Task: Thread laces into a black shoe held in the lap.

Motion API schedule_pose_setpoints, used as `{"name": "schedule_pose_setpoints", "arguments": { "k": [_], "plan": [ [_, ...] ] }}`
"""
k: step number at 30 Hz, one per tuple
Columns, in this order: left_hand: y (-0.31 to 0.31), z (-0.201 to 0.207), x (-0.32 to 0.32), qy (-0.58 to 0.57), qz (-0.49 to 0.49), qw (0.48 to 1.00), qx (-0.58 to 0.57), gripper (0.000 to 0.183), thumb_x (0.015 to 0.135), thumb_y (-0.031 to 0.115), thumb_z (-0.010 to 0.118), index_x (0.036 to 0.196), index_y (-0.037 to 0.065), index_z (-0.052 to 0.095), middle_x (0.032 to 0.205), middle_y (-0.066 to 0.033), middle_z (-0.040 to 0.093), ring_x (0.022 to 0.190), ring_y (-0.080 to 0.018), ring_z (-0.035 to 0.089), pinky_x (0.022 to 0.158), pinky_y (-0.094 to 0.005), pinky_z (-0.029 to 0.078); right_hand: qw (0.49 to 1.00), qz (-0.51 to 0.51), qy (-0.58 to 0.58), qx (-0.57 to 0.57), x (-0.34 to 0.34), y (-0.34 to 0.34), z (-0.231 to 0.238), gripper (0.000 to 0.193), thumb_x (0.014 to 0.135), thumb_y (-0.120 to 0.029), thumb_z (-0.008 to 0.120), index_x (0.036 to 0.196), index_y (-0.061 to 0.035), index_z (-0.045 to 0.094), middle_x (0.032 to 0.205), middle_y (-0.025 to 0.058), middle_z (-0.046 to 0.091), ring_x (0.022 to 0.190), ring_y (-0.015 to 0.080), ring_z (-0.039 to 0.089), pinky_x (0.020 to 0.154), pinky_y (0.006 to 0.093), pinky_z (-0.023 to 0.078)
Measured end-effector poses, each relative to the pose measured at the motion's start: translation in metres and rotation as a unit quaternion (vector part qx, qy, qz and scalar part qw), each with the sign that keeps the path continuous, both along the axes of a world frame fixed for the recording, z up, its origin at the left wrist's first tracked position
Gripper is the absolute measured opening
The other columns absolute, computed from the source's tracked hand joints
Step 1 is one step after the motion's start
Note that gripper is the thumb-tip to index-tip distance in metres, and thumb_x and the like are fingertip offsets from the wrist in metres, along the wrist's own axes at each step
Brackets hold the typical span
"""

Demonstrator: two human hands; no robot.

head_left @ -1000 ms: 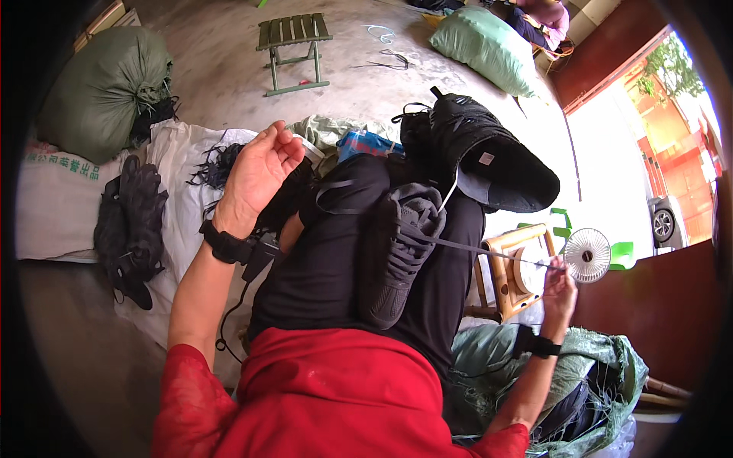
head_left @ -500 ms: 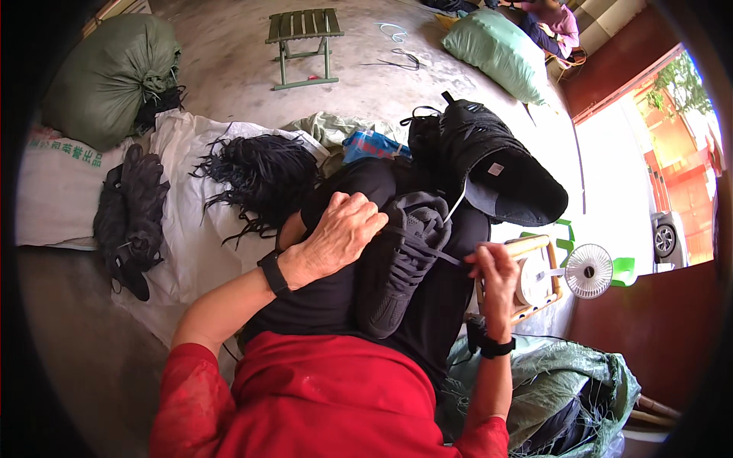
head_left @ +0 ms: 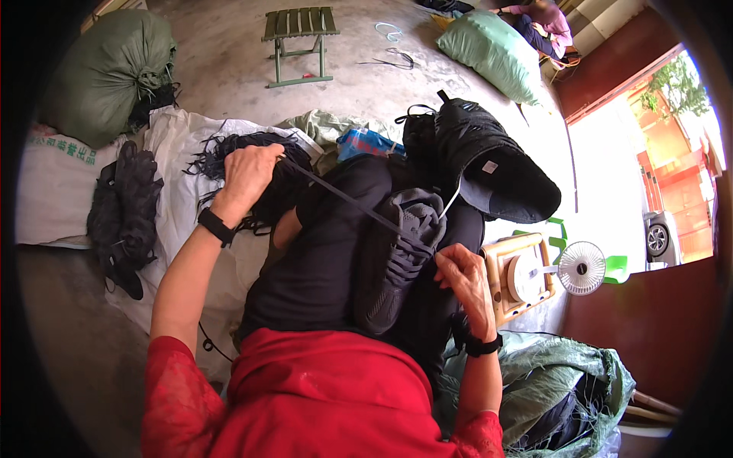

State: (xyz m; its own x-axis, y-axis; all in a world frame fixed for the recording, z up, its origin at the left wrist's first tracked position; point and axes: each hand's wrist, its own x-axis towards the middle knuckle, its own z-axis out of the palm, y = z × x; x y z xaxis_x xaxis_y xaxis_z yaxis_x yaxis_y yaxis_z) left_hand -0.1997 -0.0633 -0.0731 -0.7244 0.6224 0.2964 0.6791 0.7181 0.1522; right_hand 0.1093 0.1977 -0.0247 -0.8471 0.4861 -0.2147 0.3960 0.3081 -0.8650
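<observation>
A dark grey lace-up shoe (head_left: 393,267) rests across my black-trousered lap, its toe toward me. My left hand (head_left: 250,177) is up and to the left, pinching the end of a dark shoelace (head_left: 347,200). That lace runs taut down to the shoe's upper eyelets. Beside the shoe's right edge is my right hand (head_left: 467,281), its fingers curled together; whatever they hold is hidden. Past the shoe's opening, a black shoe (head_left: 489,160) lies with its opening toward me, and a white cord (head_left: 452,196) stretches between the two.
A bundle of loose black laces (head_left: 267,179) lies on white sacking at the left, near joined dark shoes (head_left: 126,214). To the right are a bamboo stool (head_left: 492,267), a small fan (head_left: 582,268) and a green woven sack (head_left: 534,382). A folding stool (head_left: 300,30) stands ahead; a person sits far right.
My left hand has moved up and left, drawing the shoelace out taut. My right hand has come in and down, closer to the shoe's side.
</observation>
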Motion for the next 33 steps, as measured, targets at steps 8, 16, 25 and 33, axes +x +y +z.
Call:
{"name": "schedule_pose_setpoints", "arguments": {
  "k": [8, 16, 25, 33],
  "plan": [
    [-0.038, -0.027, -0.015, -0.623, -0.065, 0.432, 0.649, 0.027, 0.098, 0.01, 0.049, 0.123, 0.0, 0.055, 0.114, -0.0121, 0.063, 0.101, -0.0212, 0.063, 0.088, -0.0293, 0.052, 0.998, -0.049, -0.017, -0.042, -0.008, -0.007, 0.007, 0.019, 0.089, -0.018, 0.062, 0.083, 0.0, 0.062, 0.065, 0.0081, 0.063, 0.054, 0.0156, 0.059, 0.053, 0.0275, 0.046],
    [-0.05, -0.026, -0.017, -0.471, -0.065, 0.341, 0.811, 0.024, 0.096, 0.003, 0.053, 0.118, -0.008, 0.053, 0.108, -0.016, 0.063, 0.089, -0.0204, 0.064, 0.077, -0.0273, 0.056, 0.892, 0.021, 0.103, 0.44, -0.014, -0.02, -0.01, 0.009, 0.09, -0.011, 0.059, 0.086, -0.0033, 0.06, 0.067, 0.0145, 0.065, 0.058, 0.0298, 0.064, 0.053, 0.0369, 0.048],
    [-0.048, 0.013, -0.01, -0.447, 0.055, 0.401, 0.797, 0.017, 0.092, 0.009, 0.062, 0.106, -0.002, 0.062, 0.097, -0.009, 0.067, 0.07, -0.0078, 0.057, 0.056, -0.0187, 0.043, 0.991, -0.048, 0.05, 0.112, -0.003, -0.021, -0.02, 0.015, 0.094, -0.015, 0.059, 0.09, -0.0008, 0.06, 0.062, 0.008, 0.063, 0.049, 0.0126, 0.059, 0.046, 0.0259, 0.046],
    [0.072, 0.019, 0.106, -0.293, -0.223, 0.835, 0.409, 0.007, 0.083, 0.006, 0.068, 0.09, 0.003, 0.069, 0.083, -0.0101, 0.068, 0.077, -0.0176, 0.067, 0.07, -0.0291, 0.052, 0.99, -0.06, 0.049, 0.12, -0.005, -0.022, -0.02, 0.013, 0.094, -0.013, 0.059, 0.089, -0.0007, 0.06, 0.064, 0.0074, 0.063, 0.05, 0.0115, 0.057, 0.047, 0.0254, 0.045]
  ]
}}
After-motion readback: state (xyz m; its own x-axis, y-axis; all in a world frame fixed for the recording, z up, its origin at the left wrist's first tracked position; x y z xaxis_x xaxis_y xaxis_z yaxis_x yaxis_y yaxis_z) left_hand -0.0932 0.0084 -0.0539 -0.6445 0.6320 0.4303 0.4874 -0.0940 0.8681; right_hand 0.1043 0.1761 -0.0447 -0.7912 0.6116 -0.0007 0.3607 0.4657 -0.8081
